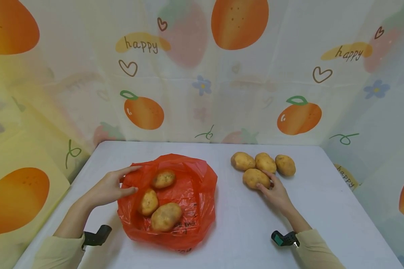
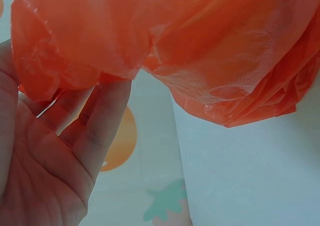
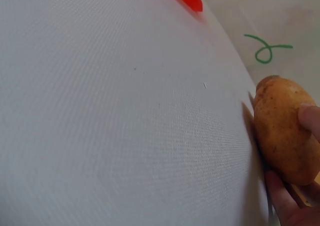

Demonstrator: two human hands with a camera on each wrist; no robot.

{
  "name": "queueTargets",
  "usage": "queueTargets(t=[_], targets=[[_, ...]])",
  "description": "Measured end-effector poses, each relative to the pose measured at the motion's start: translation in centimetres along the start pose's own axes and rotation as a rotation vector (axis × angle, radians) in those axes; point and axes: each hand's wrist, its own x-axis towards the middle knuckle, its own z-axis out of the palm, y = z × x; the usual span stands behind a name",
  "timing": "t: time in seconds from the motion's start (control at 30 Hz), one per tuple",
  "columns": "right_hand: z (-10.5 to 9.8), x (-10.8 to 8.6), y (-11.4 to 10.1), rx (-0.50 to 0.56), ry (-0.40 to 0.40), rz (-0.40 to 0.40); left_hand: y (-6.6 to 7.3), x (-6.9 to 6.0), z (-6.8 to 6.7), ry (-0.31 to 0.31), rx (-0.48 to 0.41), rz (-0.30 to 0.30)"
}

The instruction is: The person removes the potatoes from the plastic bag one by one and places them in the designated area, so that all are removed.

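Note:
A red plastic bag point(image 1: 207, 190) lies spread with its mouth upward on the left of the table. Three potatoes are inside: one at the back point(image 1: 164, 179), one at the left point(image 1: 149, 203) and a larger one point(image 1: 166, 217) in front. My left hand point(image 1: 109, 189) holds the bag's left rim between thumb and fingers; in the left wrist view the fingertips pass behind the red film point(image 2: 215, 40). On the right, my right hand point(image 1: 277, 194) grips a potato point(image 1: 254, 178), thumb on the near side. The right wrist view shows that potato point(image 3: 282, 131) close to the tabletop.
Three more potatoes lie just behind the gripped one: left point(image 1: 242, 161), middle point(image 1: 265, 163) and right point(image 1: 285, 165). The white table point(image 1: 235, 231) ends at a fruit-printed curtain point(image 1: 185, 112). Each wrist wears a black camera mount point(image 1: 97, 236).

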Motion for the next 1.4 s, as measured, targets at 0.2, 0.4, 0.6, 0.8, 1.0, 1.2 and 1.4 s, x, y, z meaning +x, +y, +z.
queueTargets(t=[0.2, 0.4, 0.6, 0.8, 1.0, 1.2, 1.4], targets=[[-0.1, 0.0, -0.2, -0.009, 0.004, 0.010, 0.1, 0.1, -0.1, 0.000, 0.004, 0.006], [-0.2, 0.0, -0.4, -0.009, 0.000, 0.029, -0.1, 0.1, 0.1, -0.001, -0.005, 0.001], [-0.2, -0.1, -0.4, -0.012, -0.003, 0.032, 0.0, 0.1, 0.1, 0.001, -0.006, -0.005], [-0.4, -0.2, -0.5, -0.006, -0.008, 0.058, 0.0, 0.1, 0.0, 0.016, 0.026, 0.005], [-0.6, -0.4, -0.5, 0.014, -0.008, 0.061, -0.1, 0.1, 0.0, 0.029, 0.054, 0.013], [-0.8, -0.6, -0.6, 0.021, -0.009, 0.021, -0.2, 0.1, 0.0, 0.025, 0.035, 0.013], [-1.5, -0.9, -0.8, -0.004, -0.011, 0.006, -0.2, 0.1, -0.1, 0.038, 0.057, 0.024]])
